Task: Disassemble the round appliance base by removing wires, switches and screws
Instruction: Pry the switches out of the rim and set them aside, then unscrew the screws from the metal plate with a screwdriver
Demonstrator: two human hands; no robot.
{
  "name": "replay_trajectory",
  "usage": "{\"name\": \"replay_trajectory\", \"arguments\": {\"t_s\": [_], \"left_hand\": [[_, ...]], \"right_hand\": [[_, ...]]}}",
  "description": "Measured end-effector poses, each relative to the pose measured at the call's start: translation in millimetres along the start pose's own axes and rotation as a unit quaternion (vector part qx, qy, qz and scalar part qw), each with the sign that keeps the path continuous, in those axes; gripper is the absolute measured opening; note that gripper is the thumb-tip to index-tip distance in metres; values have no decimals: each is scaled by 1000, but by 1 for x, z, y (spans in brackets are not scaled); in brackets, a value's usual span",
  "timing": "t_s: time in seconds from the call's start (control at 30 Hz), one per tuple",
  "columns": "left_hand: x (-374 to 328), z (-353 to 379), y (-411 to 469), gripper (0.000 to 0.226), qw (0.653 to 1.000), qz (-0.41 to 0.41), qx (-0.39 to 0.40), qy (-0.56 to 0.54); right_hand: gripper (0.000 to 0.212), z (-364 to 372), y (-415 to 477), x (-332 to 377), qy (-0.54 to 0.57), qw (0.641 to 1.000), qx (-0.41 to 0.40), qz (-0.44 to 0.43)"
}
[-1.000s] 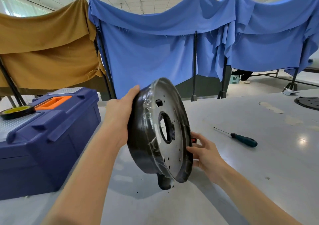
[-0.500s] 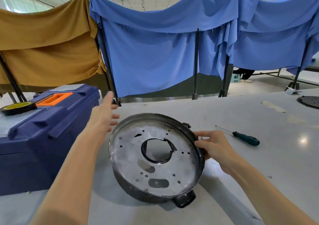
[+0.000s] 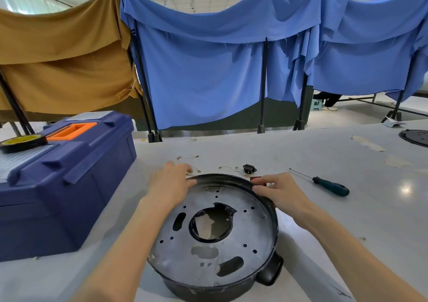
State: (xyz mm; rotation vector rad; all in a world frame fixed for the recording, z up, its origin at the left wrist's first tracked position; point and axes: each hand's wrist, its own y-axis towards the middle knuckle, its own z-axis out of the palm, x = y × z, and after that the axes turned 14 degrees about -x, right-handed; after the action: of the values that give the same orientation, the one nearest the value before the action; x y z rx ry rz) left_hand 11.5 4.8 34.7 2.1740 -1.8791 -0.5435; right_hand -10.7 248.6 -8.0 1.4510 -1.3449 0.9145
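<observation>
The round appliance base lies open side up near the table's near edge. The left hand rests flat on its far-left rim. The right hand's fingers pinch the far-right rim at the red switch, with the screwdriver nearest this hand.

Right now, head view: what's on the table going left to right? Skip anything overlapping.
toolbox → base → screwdriver → black disc, cut off at the right edge.
</observation>
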Motion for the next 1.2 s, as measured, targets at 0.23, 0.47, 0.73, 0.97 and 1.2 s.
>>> {"name": "replay_trajectory", "arguments": {"t_s": [0.23,0.47,0.73,0.97,1.2], "left_hand": [[-11,11,8,45,996,38,4,81],[-12,21,5,36,996,83,27,1],[-23,21,2,54,992,124,27,8],[-25,35,-1,49,987,143,4,67],[-28,43,-10,46,985,134,-17,103]], "right_hand": [[25,0,0,3,-6,999,53,3],[39,0,1,-1,-9,997,78,-13],[14,21,16,-3,-4,997,-20,-77],[21,9,28,-25,-163,962,-172,-134],[36,-27,45,-56,-474,856,-190,-81]]}}
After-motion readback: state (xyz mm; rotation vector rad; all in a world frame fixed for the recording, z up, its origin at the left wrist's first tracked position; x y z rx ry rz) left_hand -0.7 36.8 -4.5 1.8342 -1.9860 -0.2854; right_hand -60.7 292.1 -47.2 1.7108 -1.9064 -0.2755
